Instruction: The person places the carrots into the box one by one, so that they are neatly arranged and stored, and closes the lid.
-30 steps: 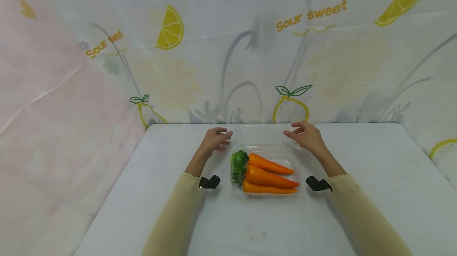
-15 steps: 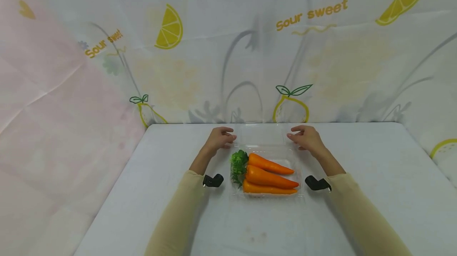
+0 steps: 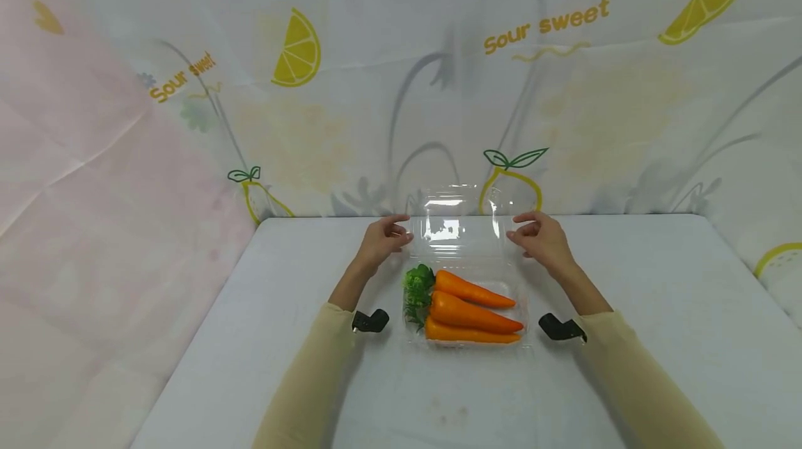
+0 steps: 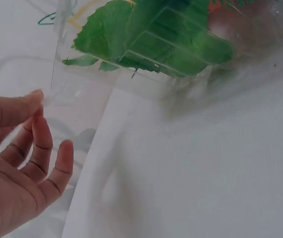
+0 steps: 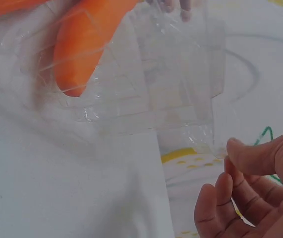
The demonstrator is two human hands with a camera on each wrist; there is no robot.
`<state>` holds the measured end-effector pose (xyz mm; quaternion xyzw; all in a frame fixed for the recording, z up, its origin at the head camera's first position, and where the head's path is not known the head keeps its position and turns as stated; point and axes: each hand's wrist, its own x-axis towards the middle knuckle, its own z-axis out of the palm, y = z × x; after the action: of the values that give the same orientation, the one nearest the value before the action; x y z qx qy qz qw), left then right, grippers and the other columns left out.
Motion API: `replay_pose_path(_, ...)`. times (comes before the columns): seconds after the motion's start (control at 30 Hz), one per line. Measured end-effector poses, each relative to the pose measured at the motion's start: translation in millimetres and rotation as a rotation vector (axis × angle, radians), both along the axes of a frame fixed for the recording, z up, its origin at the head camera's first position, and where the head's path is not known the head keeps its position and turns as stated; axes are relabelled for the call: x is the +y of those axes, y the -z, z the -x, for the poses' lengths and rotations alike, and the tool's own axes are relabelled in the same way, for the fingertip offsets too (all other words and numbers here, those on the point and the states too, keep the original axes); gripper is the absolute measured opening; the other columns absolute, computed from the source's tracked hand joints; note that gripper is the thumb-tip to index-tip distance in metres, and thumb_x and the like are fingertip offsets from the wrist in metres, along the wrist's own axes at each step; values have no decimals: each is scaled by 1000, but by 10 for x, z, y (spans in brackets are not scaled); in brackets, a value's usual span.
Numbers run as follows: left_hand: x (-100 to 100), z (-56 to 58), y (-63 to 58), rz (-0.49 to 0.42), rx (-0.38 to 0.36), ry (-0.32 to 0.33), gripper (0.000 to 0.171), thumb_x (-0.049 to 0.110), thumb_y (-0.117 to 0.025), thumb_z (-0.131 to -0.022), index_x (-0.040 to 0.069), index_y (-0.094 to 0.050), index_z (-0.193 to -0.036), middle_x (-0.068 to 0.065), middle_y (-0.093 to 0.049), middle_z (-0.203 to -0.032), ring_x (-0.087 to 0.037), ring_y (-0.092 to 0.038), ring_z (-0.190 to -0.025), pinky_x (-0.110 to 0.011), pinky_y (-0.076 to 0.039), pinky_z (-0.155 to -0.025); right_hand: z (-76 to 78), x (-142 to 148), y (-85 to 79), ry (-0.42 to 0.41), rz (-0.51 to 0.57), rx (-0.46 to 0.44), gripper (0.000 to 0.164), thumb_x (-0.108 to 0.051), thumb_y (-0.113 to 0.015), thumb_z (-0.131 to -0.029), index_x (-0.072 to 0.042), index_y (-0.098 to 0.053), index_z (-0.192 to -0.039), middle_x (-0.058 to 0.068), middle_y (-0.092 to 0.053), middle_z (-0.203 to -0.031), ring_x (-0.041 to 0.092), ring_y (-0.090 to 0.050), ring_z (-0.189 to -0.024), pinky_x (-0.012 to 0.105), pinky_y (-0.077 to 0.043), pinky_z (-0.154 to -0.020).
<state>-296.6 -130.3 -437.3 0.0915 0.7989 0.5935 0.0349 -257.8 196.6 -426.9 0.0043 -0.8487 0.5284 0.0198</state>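
A clear plastic clamshell box (image 3: 523, 296) lies with its lid (image 3: 460, 230) raised and tilted up at the far side. Inside the base are three orange carrots (image 3: 475, 312), their green tops (image 3: 418, 289) to the left and tips to the right. My left hand (image 3: 379, 241) pinches the lid's left edge; thumb and fingertip meet at its corner in the left wrist view. At the opposite edge, my right hand (image 3: 544, 243) pinches the other corner between thumb and index finger, as the right wrist view shows. The remaining fingers of both hands are loosely bent.
The box rests on a white table (image 3: 282, 365), whose far edge runs just behind the hands. A patterned cloth (image 3: 376, 87) with lemon prints hangs behind it. Black wrist cameras (image 3: 372, 321) sit at both cuffs.
The lid has tilted up from lying back flat, now catching bright reflections above the table's far edge. Both hands have taken hold of its edges and risen slightly with it.
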Motion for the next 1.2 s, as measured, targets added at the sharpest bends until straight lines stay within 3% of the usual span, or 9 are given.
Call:
replay_pose_path(0.1,-48,-16,23,-64,57,24,45,4,-72,-90,-1,-57,-132,-17,-63,-96,-35,-64,-88,-42,-56,-77,-44,21,-34,-3,18,55,36,-15,-72,-92,7,-58,-118,20,-66,-99,25,-61,-81,26,-55,-61)
replay_pose_path(0.23,-75,-153,-125,-107,133,86,39,-2,-69,-90,-8,-54,-126,-26,-61,-98,-44,-62,-90,-55,-52,-81,-111,62,-85,-29,32,111,30,-15,-73,-91,5,-61,-109,19,-67,-99,21,-63,-80,29,-56,-63)
replay_pose_path(0.33,-77,-232,-211,-63,196,118,31,-6,-66,-91,-13,-54,-119,-28,-59,-101,-39,-60,-91,-52,-51,-83,-160,98,-104,-51,37,146,28,-14,-75,-90,5,-62,-105,19,-67,-96,20,-63,-79,27,-55,-62)
replay_pose_path(0.5,-139,-219,-107,31,306,143,20,-3,-69,-91,-7,-59,-107,-24,-61,-102,-35,-60,-91,-34,-51,-80,-249,144,-106,-79,3,204,24,-16,-76,-89,1,-63,-100,16,-67,-94,12,-61,-81,26,-54,-61)
replay_pose_path(0.57,-153,-262,-122,56,331,149,15,-1,-70,-90,-3,-62,-103,-20,-63,-99,-33,-60,-88,-31,-51,-76,-298,155,-100,-83,-25,229,21,-15,-76,-89,-1,-63,-97,13,-68,-93,12,-61,-83,26,-54,-61)
replay_pose_path(0.73,-195,-395,-125,130,408,135,13,2,-75,-87,2,-68,-97,-10,-67,-91,-24,-62,-84,-32,-53,-75,-442,173,-60,-80,-121,294,15,-12,-78,-86,-6,-66,-92,7,-70,-90,12,-62,-84,22,-53,-65)
replay_pose_path(0.97,-258,-543,-60,254,574,152,17,-3,-73,-87,7,-69,-99,-1,-68,-95,-16,-62,-86,-37,-54,-75,-600,172,-20,-94,-221,346,13,-1,-75,-85,-8,-68,-94,4,-68,-90,22,-61,-86,20,-52,-67)
replay_pose_path(1.2,-286,-651,2,295,621,186,16,1,-73,-88,8,-69,-101,1,-67,-99,-14,-62,-87,-36,-55,-72,-726,162,-2,-136,-278,424,19,2,-77,-82,-13,-71,-92,-3,-69,-89,21,-61,-83,23,-52,-64)
